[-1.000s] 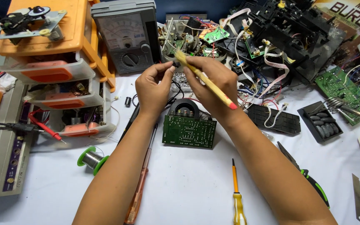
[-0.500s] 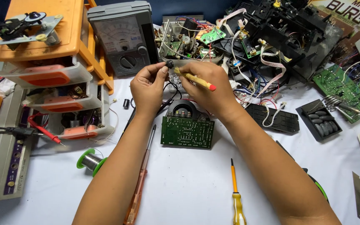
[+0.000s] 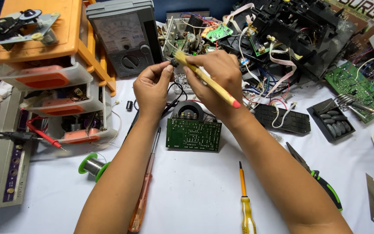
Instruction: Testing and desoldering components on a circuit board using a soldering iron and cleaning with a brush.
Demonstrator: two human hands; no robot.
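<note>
head view looks down on a crowded white workbench [image 3: 195, 195], both bare forearms reaching up the middle of it. left hand [image 3: 152, 89] has its thumb and forefinger pinched shut on a small dark part [image 3: 172, 63], held up off the bench near the tangle of wiring at the back. right hand [image 3: 219, 80] is curled closed around a yellow brush with a red tip [image 3: 208, 82], the bristle end touching that small part and the red end slanting down toward the right wrist. the two hands sit just beside each other, fingertips almost meeting over the part.

below them a green circuit board [image 3: 193, 135] lies flat on the bench, a round black component [image 3: 188, 112] at its top edge. an orange screwdriver [image 3: 144, 190] lies beside the left forearm and a yellow screwdriver [image 3: 245, 203] between the arms. a spool of solder on a green reel [image 3: 93, 166] sits to the left, near a set of orange and clear drawers [image 3: 53, 78]. an analogue meter [image 3: 124, 37] stands behind the left hand. pliers with green grips [image 3: 321, 184] lie right of the right forearm, and a second green board [image 3: 358, 89] sits far right.
</note>
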